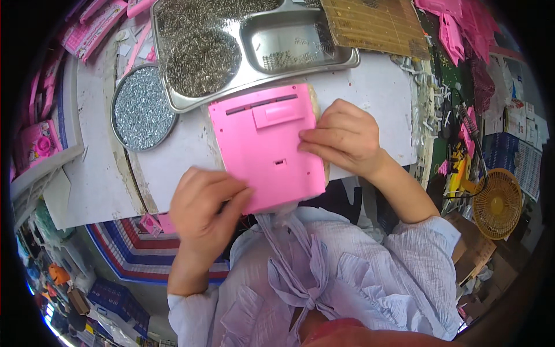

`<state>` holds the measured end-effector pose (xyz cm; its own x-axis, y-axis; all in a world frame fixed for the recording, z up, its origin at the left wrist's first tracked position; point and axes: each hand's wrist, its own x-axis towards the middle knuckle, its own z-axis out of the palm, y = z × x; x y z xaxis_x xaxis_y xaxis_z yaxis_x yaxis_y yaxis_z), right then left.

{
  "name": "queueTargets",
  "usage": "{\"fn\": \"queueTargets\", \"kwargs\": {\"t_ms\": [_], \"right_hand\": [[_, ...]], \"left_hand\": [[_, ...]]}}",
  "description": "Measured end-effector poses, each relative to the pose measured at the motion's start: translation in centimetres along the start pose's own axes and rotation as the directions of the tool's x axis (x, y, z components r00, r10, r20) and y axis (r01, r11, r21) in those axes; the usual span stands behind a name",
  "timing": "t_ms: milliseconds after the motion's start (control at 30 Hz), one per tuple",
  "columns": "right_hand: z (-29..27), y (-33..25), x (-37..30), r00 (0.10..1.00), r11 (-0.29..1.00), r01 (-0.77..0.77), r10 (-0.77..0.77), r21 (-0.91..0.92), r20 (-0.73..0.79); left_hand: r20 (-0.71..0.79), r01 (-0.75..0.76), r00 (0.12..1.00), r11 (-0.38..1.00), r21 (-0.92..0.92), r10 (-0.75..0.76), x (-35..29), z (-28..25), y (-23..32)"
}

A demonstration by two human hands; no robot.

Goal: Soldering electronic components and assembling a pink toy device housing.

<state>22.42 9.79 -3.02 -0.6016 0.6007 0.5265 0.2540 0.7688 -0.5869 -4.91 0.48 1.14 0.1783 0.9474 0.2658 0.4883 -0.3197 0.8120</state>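
Left hand (205, 202), right hand (351, 136), pink casing (251, 159) between

Passable over white tabletop (396, 124) to the R, btwn R hand (352, 136) and clutter of small parts (432, 113) along the R edge; passable too on the L, btwn L hand (201, 205) and round dish (143, 150) w/ small metal bits. Blocked on the far side by steel tray (289, 30) & cardboard sheet (376, 26) atop its R end, and at near middle by pink panel (245, 147) w/ both hands at its L and R sides.
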Motion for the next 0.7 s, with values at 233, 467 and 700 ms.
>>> {"fn": "queueTargets", "kwargs": {"t_ms": [233,467,700], "right_hand": [[-1.6,-0.8,-0.3,0.997,0.997,-0.072,0.071,-0.029,-0.036],[-3.6,-1.4,-3.1,0.986,0.99,-0.136,0.133,-0.025,-0.103],[-6.9,-0.1,-0.8,0.992,0.986,-0.077,0.061,-0.145,-0.11]], "left_hand": [[0.168,-0.252,0.96,0.951,0.177,0.223,2.6,5.2,1.5],[0.23,-0.293,0.944,0.923,0.251,0.237,2.7,5.9,1.9],[0.22,-0.294,0.946,0.915,0.277,0.238,2.3,5.7,1.7]]}}
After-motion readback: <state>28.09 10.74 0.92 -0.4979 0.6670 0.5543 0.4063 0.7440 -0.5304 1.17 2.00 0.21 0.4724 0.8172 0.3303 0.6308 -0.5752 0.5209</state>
